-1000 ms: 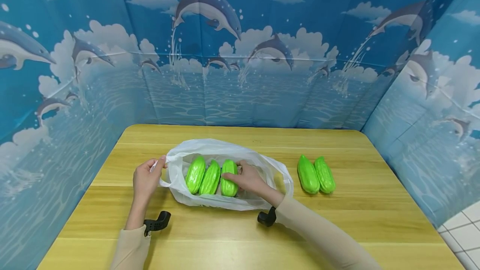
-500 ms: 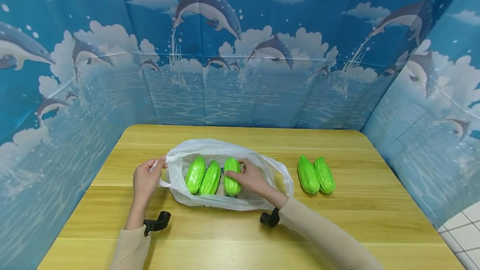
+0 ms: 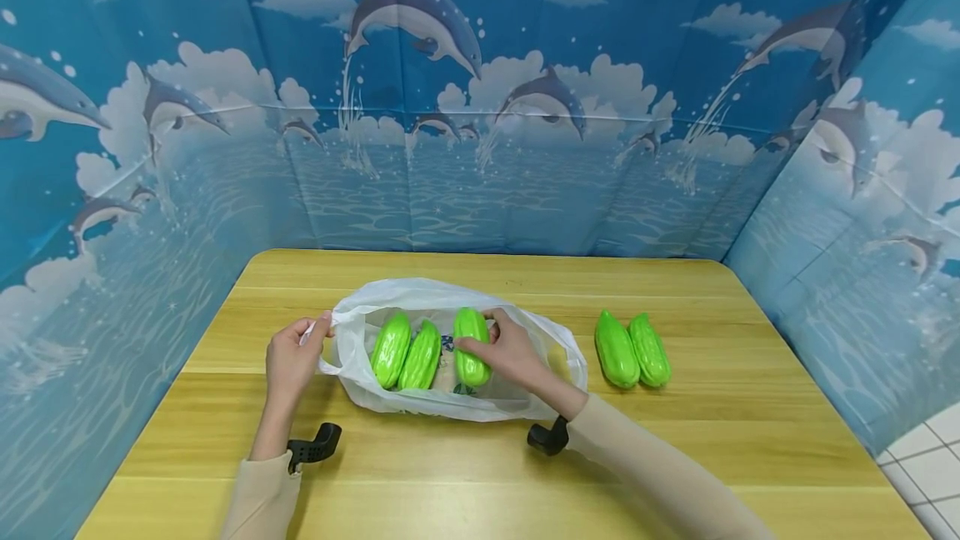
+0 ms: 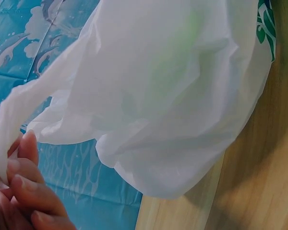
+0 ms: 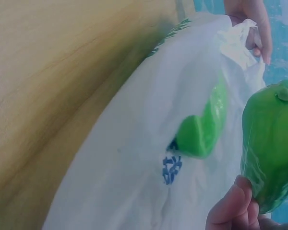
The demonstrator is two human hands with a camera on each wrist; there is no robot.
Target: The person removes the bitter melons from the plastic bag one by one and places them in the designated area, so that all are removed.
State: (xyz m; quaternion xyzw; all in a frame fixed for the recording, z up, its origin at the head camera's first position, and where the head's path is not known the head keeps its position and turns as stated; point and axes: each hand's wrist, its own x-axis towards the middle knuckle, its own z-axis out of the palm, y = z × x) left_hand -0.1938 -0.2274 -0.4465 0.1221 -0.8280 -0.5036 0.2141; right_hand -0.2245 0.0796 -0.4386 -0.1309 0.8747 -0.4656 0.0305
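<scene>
A white plastic bag (image 3: pixel 457 297) lies with its mouth spread wide on the table. My left hand (image 3: pixel 288 365) grips its left handle, which also stretches toward the fingers in the left wrist view. With thumb and fingers, my right hand (image 3: pixel 513 352) holds a glossy green gourd (image 3: pixel 472 348) over the bag's opening. That gourd (image 5: pixel 271 143) looks large and close in the right wrist view. Two similar gourds, one at the far left (image 3: pixel 392 350) and one beside it (image 3: pixel 422 355), rest inside the bag.
Two more green gourds, a left one (image 3: pixel 617 348) and a right one (image 3: pixel 650 350), lie side by side on the wooden table (image 3: pixel 720 432), right of the bag. A blue dolphin-print curtain (image 3: pixel 450 190) stands behind the table's far edge.
My right hand has moved right and slightly away with its gourd, parting it from the two inside the bag. Print on the bag now shows in that gap. The left hand stays put.
</scene>
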